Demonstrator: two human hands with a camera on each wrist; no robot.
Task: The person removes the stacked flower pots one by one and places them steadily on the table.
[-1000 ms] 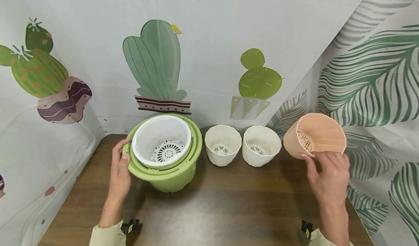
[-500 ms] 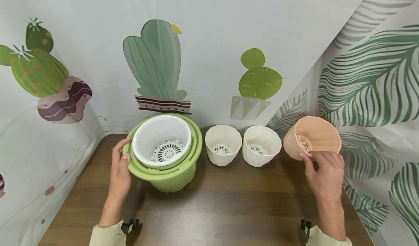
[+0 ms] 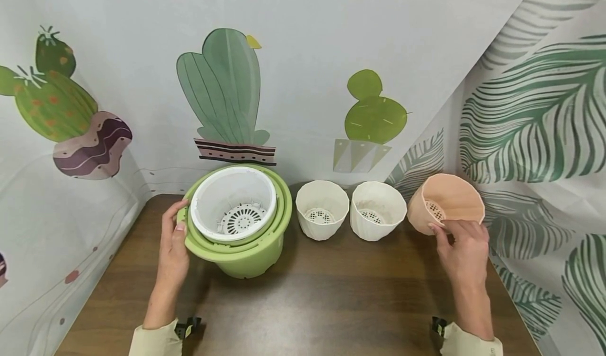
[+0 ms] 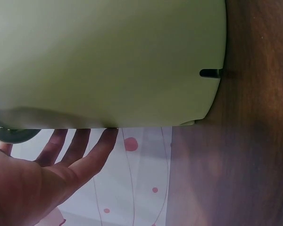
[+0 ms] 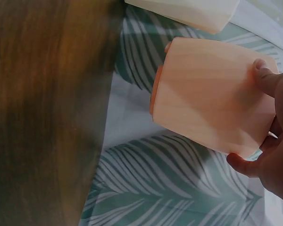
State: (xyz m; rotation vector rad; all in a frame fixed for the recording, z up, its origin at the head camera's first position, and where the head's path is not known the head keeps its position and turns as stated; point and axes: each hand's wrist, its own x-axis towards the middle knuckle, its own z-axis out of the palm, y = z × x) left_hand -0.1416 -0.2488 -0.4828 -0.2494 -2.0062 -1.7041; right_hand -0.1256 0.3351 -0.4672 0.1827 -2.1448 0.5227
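Note:
My right hand [image 3: 466, 251] pinches the near rim of a peach-coloured plastic flower pot [image 3: 454, 198], thumb outside and fingers over the edge. The pot leans to the left, its drain-hole base partly visible. In the right wrist view, a gap separates the base of the peach pot [image 5: 212, 94] from the wooden tabletop. On the left, my left hand [image 3: 172, 245] holds the rim of a big green flower pot [image 3: 248, 261], thumb on top. A white pot [image 3: 234, 203] with a slotted base is nested inside it. From below, the left wrist view shows the green pot's wall [image 4: 108, 61].
Two cream flower pots [image 3: 323, 209] [image 3: 377, 211] stand upright side by side between the green and peach pots. Behind runs a white cloth backdrop [image 3: 303, 82] with printed cacti and leaves, meeting the back edge of the brown wooden table [image 3: 312, 303].
The peach pot has come down and slightly left, with my right hand moving along. My left hand and the green pot have stayed put.

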